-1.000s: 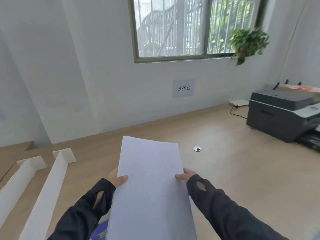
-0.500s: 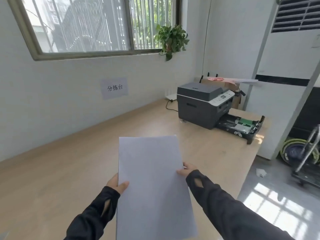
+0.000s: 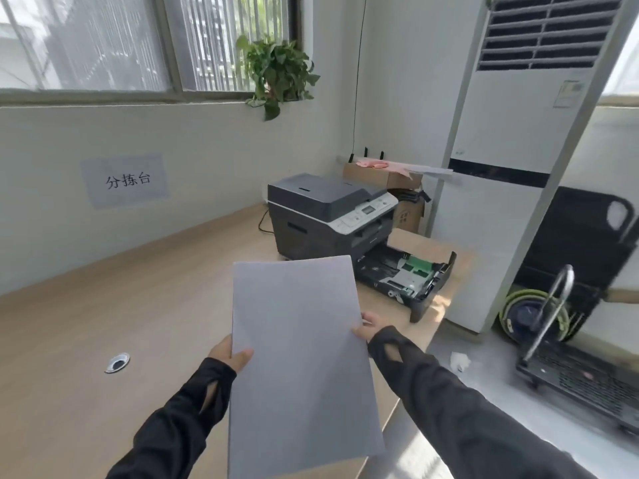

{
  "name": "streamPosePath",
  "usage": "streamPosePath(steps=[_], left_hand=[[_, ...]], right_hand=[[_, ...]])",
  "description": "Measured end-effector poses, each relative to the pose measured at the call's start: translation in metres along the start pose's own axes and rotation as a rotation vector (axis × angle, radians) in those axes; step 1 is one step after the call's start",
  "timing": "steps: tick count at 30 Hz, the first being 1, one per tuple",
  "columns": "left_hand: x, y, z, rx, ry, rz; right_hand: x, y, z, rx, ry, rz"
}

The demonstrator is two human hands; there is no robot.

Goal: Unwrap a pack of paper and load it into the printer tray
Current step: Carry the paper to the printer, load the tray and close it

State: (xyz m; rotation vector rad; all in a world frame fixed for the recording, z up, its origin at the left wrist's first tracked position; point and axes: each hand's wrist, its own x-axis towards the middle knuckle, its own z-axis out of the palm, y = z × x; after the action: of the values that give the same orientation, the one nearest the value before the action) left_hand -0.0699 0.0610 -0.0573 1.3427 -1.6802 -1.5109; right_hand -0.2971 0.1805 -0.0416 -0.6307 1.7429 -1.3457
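Currently: paper stack [image 3: 301,357], already unwrapped, being carried above the counter [image 3: 103,340], left hand [image 3: 230,352] and right hand [image 3: 368,328] fingers clamping its side edges. Printer tray [image 3: 411,281] lying pulled out, empty, at the counter's far right corner beside the printer [image 3: 321,216]. Loading and tray closing still pending.

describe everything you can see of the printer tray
The printer tray is a black plastic drawer pulled out from the front of the grey printer, resting on the wooden table near its far right corner. It holds no paper: green guides and pale grey inner parts show. Nothing touches it but printer and table.
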Motion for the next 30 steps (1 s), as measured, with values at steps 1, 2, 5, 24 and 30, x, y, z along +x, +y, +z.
streamPosePath(steps=[1, 2, 5, 24, 30], left_hand=[[0.014, 0.006, 0.013, -0.002, -0.008, -0.001], [0.028, 0.011, 0.025, -0.007, -0.016, 0.005], [0.076, 0.027, 0.062, -0.042, -0.035, 0.029], [0.252, 0.083, 0.169, -0.060, 0.307, 0.083], [0.250, 0.076, 0.211, -0.026, 0.567, -0.076]], right_hand=[[0.014, -0.004, -0.011, -0.005, 0.009, -0.014], [0.027, -0.009, -0.021, -0.011, 0.026, -0.026], [0.076, -0.023, -0.053, -0.054, 0.062, -0.073], [0.346, -0.078, -0.118, -0.270, -0.197, -0.252], [0.396, -0.057, -0.128, -0.112, -0.431, -0.352]])
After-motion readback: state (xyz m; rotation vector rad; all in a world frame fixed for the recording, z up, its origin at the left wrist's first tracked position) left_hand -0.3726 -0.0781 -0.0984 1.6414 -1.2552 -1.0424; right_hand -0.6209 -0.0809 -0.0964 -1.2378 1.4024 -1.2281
